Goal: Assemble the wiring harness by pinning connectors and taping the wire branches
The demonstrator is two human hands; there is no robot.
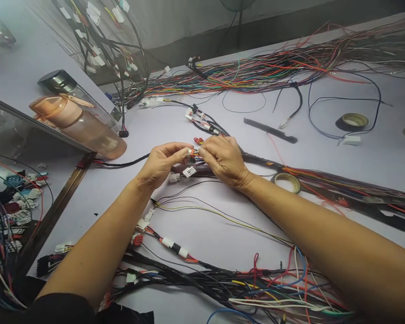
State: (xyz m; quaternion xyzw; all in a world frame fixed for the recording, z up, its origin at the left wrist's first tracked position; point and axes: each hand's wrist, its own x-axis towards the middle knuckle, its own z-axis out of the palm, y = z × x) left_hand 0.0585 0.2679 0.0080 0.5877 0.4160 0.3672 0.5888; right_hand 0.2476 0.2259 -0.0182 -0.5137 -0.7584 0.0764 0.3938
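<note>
Both hands meet over a wire harness near the middle of the table. My left hand (pixel 162 163) pinches a small white and orange wire connector (pixel 190 153) between thumb and fingertips. Just right of it, my right hand (pixel 224 161) is closed on the coloured wires (pixel 197 155) that run into the connector; its fingertips partly hide them. A red connector (pixel 198 141) sticks out behind the right fingers. Below the hands lie a white connector (pixel 189 171) and a greyish one (pixel 174 178). The black-wrapped harness trunk (pixel 259 159) leads away to the right.
A long wire bundle (pixel 256 74) spans the back. Another harness (pixel 175 272) lies in front. Tape rolls (pixel 286 183) and a dark notched strip (pixel 270 130) lie to the right. On the left are a peach bottle (pixel 84 123) and a bin edge (pixel 57 207) beside loose connectors.
</note>
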